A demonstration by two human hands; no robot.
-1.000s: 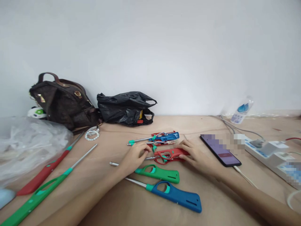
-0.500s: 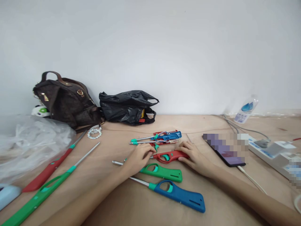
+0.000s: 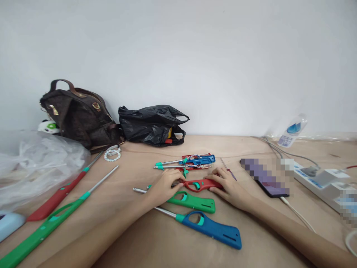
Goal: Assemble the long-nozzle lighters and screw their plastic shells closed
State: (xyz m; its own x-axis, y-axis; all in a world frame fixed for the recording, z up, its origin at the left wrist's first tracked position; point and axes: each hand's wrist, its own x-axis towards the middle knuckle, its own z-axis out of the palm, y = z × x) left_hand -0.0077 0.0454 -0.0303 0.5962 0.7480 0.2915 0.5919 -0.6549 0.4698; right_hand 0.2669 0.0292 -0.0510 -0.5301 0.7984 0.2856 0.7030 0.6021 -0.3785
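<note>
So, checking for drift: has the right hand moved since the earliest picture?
Yes, slightly: against the screwdriver, the right hand has shifted left and nearer the wearer, uncovering its handle.

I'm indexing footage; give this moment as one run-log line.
left hand: at nozzle end of red gas lighter | right hand: around its other end | nearer: green gas lighter, blue gas lighter | beyond: screwdriver

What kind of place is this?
Probably a work spot on a table against a plain wall, though I can't tell whether it's in a home or a workshop. You can see opened lighters, a small screwdriver and a power strip.
</note>
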